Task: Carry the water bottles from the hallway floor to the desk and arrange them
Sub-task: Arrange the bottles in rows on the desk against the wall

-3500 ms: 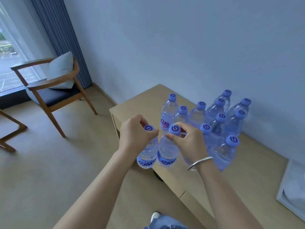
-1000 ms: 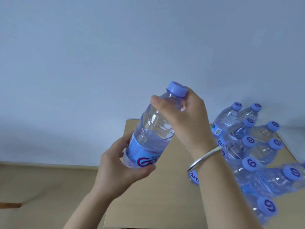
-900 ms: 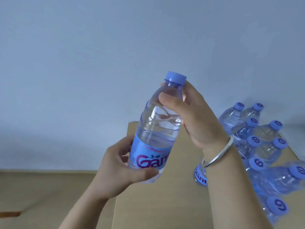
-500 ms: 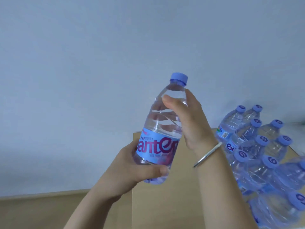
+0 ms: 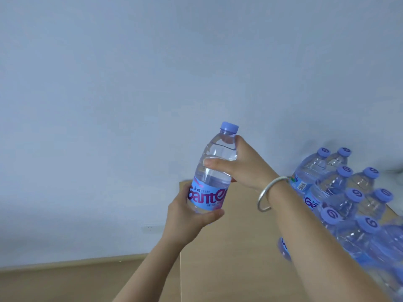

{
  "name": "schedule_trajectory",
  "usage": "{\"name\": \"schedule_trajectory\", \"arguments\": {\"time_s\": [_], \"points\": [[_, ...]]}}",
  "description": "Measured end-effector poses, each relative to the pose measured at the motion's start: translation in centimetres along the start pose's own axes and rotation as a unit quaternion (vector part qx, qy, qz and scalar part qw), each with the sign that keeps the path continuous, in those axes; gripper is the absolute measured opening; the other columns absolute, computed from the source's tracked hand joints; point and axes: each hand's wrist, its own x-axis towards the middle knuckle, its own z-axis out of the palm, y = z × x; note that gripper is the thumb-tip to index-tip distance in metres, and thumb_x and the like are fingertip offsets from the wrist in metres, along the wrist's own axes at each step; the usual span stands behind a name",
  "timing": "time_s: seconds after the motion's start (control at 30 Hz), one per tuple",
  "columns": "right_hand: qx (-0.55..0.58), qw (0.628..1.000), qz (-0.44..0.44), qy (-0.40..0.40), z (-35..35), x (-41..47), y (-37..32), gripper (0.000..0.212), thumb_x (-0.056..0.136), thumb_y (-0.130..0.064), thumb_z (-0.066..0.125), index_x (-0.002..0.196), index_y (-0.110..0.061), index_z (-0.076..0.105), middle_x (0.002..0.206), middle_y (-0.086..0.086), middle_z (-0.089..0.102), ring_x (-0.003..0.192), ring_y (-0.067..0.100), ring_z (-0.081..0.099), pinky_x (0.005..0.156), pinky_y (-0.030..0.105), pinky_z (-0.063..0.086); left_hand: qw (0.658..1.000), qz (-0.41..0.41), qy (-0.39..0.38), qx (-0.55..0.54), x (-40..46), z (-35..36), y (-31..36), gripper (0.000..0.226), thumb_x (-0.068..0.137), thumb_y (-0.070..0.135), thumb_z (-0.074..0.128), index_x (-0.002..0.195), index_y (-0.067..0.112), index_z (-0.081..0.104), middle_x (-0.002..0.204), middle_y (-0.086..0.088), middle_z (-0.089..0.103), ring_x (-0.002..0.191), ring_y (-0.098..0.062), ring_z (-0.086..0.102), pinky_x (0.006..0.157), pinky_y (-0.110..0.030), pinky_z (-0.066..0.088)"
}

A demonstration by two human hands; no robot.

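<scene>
I hold one clear water bottle (image 5: 214, 168) with a blue cap and blue label up in the air, nearly upright, above the left end of the wooden desk (image 5: 229, 258). My left hand (image 5: 187, 216) grips its base and label from below. My right hand (image 5: 244, 166), with a silver bangle on the wrist, grips its upper body just below the neck. Several more bottles (image 5: 353, 205) of the same kind stand grouped on the desk at the right, partly hidden by my right forearm.
A plain pale wall fills the view behind the desk, with a socket (image 5: 151, 228) low on it. Wooden floor (image 5: 76, 282) lies to the left of the desk's left edge.
Since 3.5 s ago I have lifted one bottle off the desk with both hands. Over the last second it tipped from slanted to nearly upright, and my right hand slid down from the cap.
</scene>
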Motion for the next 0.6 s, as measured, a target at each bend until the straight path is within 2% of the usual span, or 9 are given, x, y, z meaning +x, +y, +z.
{"name": "schedule_trajectory", "arguments": {"time_s": [0.07,0.17,0.23,0.3,0.4,0.47,0.6], "points": [[-0.022,1.000,-0.014,-0.014,1.2,1.7,1.0,0.063,0.057,-0.043,0.080,0.111,-0.030,0.051,0.101,-0.012,0.064,0.095,0.007,0.062,0.087,0.034,0.052,1.000,-0.007,0.024,0.019,1.6,0.3,-1.8,0.061,0.050,0.029,0.088,0.101,0.035,0.056,0.086,0.016,0.066,0.079,0.001,0.063,0.065,-0.011,0.048],[-0.047,0.998,-0.017,-0.032,3.0,4.2,2.3,0.060,0.060,-0.037,0.082,0.109,-0.035,0.049,0.095,-0.018,0.060,0.090,0.005,0.061,0.078,0.024,0.050,0.997,-0.028,0.061,0.042,3.6,0.8,-4.2,0.059,0.057,0.026,0.085,0.108,0.031,0.055,0.097,0.006,0.059,0.092,-0.010,0.058,0.075,-0.024,0.050],[-0.056,0.997,-0.009,-0.044,3.9,5.8,3.3,0.062,0.059,-0.036,0.082,0.110,-0.035,0.047,0.097,-0.014,0.059,0.093,0.009,0.060,0.078,0.025,0.050,0.996,-0.045,0.065,0.030,4.4,0.9,-5.8,0.056,0.060,0.024,0.083,0.105,0.040,0.053,0.097,0.010,0.057,0.090,0.003,0.056,0.072,-0.011,0.046],[-0.080,0.996,0.001,-0.049,4.6,7.0,4.4,0.063,0.057,-0.036,0.083,0.109,-0.032,0.047,0.096,-0.013,0.056,0.091,0.008,0.059,0.072,0.021,0.047,0.996,-0.065,0.054,0.020,4.9,0.8,-7.4,0.061,0.063,0.022,0.081,0.109,0.047,0.050,0.097,0.025,0.056,0.091,0.017,0.053,0.067,0.001,0.039],[-0.095,0.994,0.014,-0.051,5.3,8.6,6.3,0.060,0.055,-0.037,0.083,0.102,-0.031,0.048,0.085,-0.020,0.051,0.077,-0.004,0.053,0.060,0.013,0.038,0.993,-0.109,0.046,0.028,6.5,0.7,-9.4,0.065,0.065,0.024,0.081,0.124,0.031,0.054,0.104,0.023,0.060,0.103,0.004,0.056,0.071,-0.003,0.037],[-0.095,0.994,0.022,-0.043,5.5,9.7,7.5,0.054,0.056,-0.035,0.083,0.098,-0.027,0.051,0.078,-0.018,0.049,0.069,-0.002,0.050,0.057,0.012,0.035,0.991,-0.125,0.043,0.031,7.9,0.9,-10.1,0.060,0.064,0.022,0.081,0.119,0.032,0.057,0.095,0.028,0.060,0.090,0.010,0.057,0.066,-0.001,0.039],[-0.084,0.995,0.029,-0.035,6.1,11.6,9.2,0.050,0.060,-0.023,0.083,0.101,-0.018,0.054,0.081,-0.013,0.053,0.073,0.006,0.051,0.065,0.016,0.039,0.987,-0.148,0.044,0.051,9.8,1.3,-11.1,0.048,0.063,0.023,0.079,0.092,0.050,0.052,0.072,0.034,0.058,0.071,0.020,0.052,0.058,-0.002,0.041]]}}
